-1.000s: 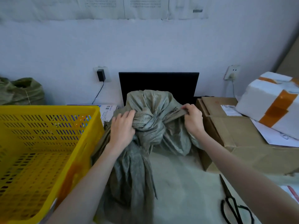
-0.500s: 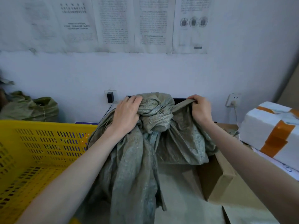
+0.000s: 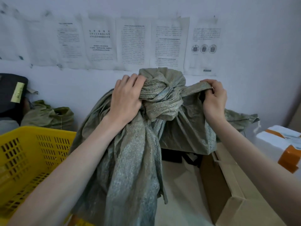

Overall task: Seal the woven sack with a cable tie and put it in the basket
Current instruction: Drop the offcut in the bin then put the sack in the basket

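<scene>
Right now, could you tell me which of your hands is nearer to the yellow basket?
Left. The left hand grips the woven sack just right of the yellow basket; the right hand holds the sack's far side, further from it.

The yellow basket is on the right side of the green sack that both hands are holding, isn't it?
Not quite. The head view shows the yellow basket on the left of the green sack, not the right. Both the left hand and right hand do hold the sack.
</scene>
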